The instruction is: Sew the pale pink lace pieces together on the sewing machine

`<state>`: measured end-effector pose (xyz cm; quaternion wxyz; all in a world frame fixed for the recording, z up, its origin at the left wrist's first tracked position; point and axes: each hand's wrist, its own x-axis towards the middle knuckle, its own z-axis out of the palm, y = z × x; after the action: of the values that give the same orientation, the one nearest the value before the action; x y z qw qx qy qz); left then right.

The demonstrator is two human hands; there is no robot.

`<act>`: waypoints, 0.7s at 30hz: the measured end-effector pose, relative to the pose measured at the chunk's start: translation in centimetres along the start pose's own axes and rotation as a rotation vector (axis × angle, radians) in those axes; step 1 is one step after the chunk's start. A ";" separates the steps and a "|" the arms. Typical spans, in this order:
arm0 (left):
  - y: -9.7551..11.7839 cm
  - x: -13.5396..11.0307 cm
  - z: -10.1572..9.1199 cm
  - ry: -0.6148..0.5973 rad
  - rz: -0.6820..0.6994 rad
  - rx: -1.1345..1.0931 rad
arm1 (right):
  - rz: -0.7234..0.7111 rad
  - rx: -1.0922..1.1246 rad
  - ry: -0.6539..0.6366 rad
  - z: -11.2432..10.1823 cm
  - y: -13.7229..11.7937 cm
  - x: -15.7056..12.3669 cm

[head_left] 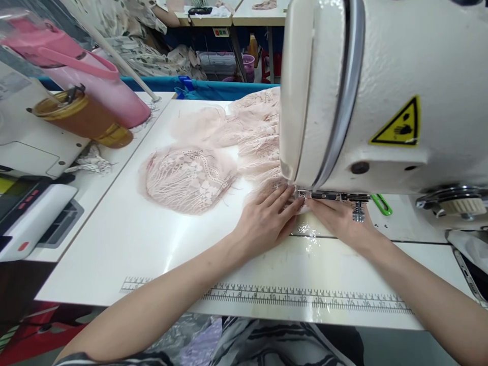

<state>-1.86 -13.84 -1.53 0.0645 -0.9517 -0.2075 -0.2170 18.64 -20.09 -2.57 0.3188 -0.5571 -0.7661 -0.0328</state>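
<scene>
Light pink lace fabric (263,190) lies under the head of a white sewing machine (320,91). My left hand (265,216) rests on this lace, its fingers stretched out flat and their tips close to the needle area. On the other side, my right hand (348,218) reaches in toward the same spot. The machine's lower parts cover most of its fingers, so their grip does not show. Left of my hands, a rounded lace cup piece (190,180) lies flat on the table. More gathered lace (259,122) spreads behind, partly hidden by the machine head.
A ruler strip (274,296) runs along the table's front edge. At the left stand a pink bottle (91,81) and a brown drink cup (84,119). A green thread snipper (381,205) lies right of the needle area. Another person's arm (166,17) shows at the back.
</scene>
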 end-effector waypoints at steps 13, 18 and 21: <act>-0.6 -0.3 -0.4 -0.032 0.115 -0.047 | -0.297 -0.242 -0.173 -0.6 -0.1 -0.1; -0.5 -0.2 -0.6 -0.013 0.076 -0.060 | -0.299 -0.236 -0.149 -0.1 -0.7 0.0; -0.4 -0.2 -0.5 0.031 0.071 -0.059 | -0.250 -0.245 -0.091 0.2 -1.1 0.1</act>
<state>-2.38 -13.67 -1.14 0.0474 -0.9565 -0.1660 -0.2350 17.57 -20.37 -2.31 0.2068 -0.4931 -0.8334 -0.1401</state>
